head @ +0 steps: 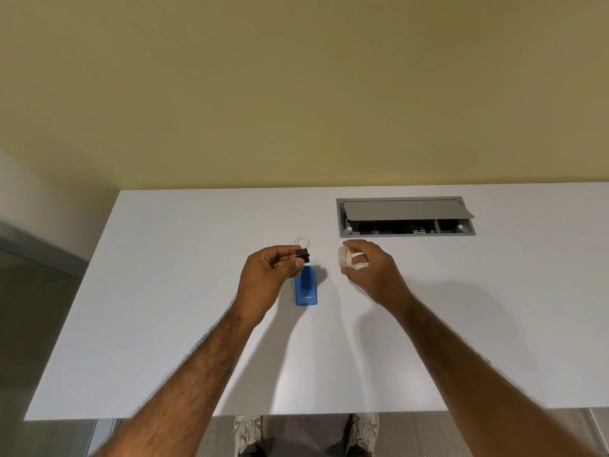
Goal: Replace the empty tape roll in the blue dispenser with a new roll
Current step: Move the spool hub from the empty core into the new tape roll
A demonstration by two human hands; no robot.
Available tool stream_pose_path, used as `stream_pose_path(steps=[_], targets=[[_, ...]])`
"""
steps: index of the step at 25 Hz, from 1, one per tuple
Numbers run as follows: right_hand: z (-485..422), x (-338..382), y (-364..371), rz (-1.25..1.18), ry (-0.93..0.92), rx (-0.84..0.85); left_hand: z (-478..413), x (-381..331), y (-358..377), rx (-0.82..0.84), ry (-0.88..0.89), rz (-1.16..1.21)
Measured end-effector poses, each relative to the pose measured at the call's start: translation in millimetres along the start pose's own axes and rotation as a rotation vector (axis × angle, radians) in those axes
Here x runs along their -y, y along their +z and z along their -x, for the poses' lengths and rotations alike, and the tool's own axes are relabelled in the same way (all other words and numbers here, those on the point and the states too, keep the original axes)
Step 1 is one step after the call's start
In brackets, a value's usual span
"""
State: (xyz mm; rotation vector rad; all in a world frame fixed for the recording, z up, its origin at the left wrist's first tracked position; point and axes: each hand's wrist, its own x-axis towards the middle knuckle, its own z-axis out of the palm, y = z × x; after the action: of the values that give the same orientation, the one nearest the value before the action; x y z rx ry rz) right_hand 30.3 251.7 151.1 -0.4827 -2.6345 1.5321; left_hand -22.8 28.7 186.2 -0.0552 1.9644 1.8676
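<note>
The blue dispenser (306, 288) lies flat on the white table (164, 308), just below my left hand (267, 275). That hand pinches a small black spool core (303, 254) between thumb and fingertips, held above the dispenser's far end. My right hand (369, 268) holds a clear tape roll (350, 257) in its fingers, a short way right of the black core and apart from it. An empty thin clear ring (303, 241) rests on the table just beyond my left hand.
A grey cable box (405, 216) with its lid half raised is sunk into the table at the back right. The table's left edge (71, 305) drops to the floor. A yellow wall stands behind.
</note>
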Motion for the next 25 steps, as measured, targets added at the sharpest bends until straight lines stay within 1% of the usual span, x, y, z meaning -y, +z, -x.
stream_pose_path(steps=[4, 10, 20, 25], targets=[[4.3, 38.3, -8.1, -0.186, 0.029, 0.096, 1.2, -11.8, 0.9, -0.001, 0.029, -0.005], [9.0, 72.2, -4.0, -0.306, 0.028, 0.21, 1.9, -20.9, -1.7, 0.0, 0.075, -0.011], [17.1, 87.8, 2.2, -0.394, 0.013, 0.229, 7.2, -24.1, -1.5, 0.019, 0.108, -0.008], [19.6, 90.7, 0.0, -0.368, 0.003, 0.221, 8.6, -24.0, -1.0, 0.052, 0.114, 0.013]])
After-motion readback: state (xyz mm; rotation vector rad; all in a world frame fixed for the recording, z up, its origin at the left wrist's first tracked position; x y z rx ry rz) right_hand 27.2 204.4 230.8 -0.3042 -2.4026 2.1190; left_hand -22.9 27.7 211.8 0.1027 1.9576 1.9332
